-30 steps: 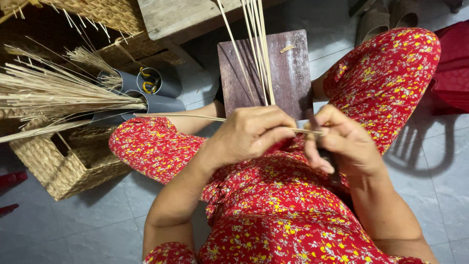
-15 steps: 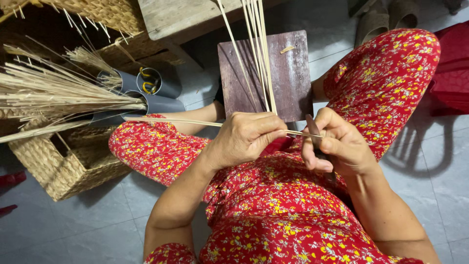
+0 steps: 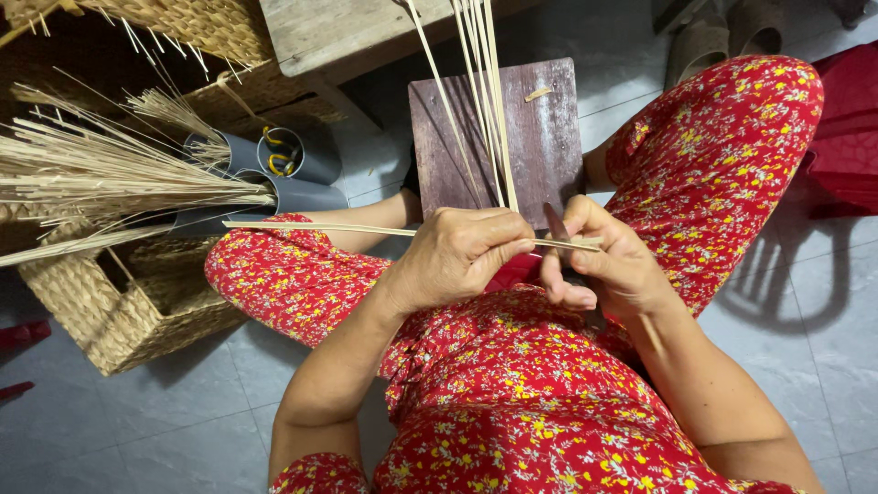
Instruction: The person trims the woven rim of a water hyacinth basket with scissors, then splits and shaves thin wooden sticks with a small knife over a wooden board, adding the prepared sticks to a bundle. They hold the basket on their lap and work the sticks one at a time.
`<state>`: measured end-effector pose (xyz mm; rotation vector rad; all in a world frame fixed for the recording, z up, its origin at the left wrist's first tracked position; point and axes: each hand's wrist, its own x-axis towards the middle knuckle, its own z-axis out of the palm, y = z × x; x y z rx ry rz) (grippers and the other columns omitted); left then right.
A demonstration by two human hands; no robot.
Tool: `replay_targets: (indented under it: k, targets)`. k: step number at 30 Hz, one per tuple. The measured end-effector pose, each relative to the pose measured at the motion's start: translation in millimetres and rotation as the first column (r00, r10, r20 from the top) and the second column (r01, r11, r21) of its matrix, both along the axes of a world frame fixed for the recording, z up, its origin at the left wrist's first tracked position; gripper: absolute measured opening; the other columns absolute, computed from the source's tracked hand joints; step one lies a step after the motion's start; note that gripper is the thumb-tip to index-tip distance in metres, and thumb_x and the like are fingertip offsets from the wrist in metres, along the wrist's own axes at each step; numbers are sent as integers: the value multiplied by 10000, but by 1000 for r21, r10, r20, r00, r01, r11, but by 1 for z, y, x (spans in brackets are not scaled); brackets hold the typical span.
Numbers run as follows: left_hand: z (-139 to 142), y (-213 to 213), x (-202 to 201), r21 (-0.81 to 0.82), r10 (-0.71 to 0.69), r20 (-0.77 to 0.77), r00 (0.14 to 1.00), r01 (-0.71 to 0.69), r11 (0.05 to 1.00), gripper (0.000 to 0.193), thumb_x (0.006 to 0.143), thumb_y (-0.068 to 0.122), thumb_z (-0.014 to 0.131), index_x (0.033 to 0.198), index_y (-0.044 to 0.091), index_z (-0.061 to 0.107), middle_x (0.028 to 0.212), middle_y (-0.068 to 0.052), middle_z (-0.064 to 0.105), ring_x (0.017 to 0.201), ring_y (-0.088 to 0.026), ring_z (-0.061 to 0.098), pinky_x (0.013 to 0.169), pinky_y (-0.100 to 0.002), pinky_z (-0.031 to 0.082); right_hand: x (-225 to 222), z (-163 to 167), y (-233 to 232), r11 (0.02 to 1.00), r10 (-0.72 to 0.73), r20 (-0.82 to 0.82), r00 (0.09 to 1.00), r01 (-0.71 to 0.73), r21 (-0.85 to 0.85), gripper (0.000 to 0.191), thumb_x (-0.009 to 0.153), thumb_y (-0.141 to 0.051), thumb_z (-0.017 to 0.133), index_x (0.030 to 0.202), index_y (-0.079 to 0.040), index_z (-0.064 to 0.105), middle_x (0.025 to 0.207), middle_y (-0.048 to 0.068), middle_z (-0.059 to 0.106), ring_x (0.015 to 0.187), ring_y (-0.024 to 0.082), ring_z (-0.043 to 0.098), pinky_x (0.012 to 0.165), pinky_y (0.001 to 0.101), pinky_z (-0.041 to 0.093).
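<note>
My left hand (image 3: 460,253) grips a long pale bamboo strip (image 3: 320,228) that runs sideways across my lap, its free end pointing left. My right hand (image 3: 611,265) holds a small dark knife blade (image 3: 555,222) against the strip's right end, thumb pressing on top. Several more thin strips (image 3: 480,82) stand upright from under my hands and cross a dark wooden board (image 3: 540,137) lying on the floor between my knees. I am sitting in red flowered clothing.
A woven basket (image 3: 128,311) sits at the left, beside grey tubes (image 3: 302,160) holding bundles of straw-like fibres (image 3: 101,174). A wooden bench (image 3: 338,32) lies ahead. Sandals (image 3: 722,37) and red cloth (image 3: 846,119) are at upper right. The floor is grey tile.
The strip has slid to the right through my left hand, so less of it sticks out on the left. My right hand with the blade has shifted slightly along it.
</note>
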<state>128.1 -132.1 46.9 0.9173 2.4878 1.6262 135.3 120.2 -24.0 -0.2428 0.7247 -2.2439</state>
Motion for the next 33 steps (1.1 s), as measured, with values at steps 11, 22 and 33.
replay_targets:
  k: [11, 22, 33]
  targets:
    - [45, -3, 7, 9, 114, -322, 940, -117, 993, 142, 1011, 193, 702, 1055, 59, 686, 967, -76, 676, 874, -289, 672, 781, -375, 545, 11, 26, 9, 967, -112, -302, 947, 174, 185, 181, 1055, -115, 645, 1174, -56, 522, 885, 247, 720, 604, 156, 579, 521, 262, 450]
    - [59, -10, 74, -45, 234, -10, 972, -235, 971, 415, 900, 434, 739, 932, 22, 712, 755, -70, 606, 674, -204, 605, 623, -333, 495, 2, 66, -34, 707, 103, -989, 106, 692, 148, 465, 853, -38, 837, 1140, -12, 472, 994, 181, 709, 859, 285, 753, 703, 344, 586]
    - [6, -3, 70, 207, 251, 81, 965, -262, 943, 209, 1083, 152, 560, 1007, -6, 673, 806, -123, 608, 718, -244, 639, 658, -365, 491, 15, 41, -50, 491, 169, -980, 103, 853, 174, 444, 822, -44, 867, 1115, -32, 533, 952, 143, 662, 816, 224, 699, 700, 327, 555]
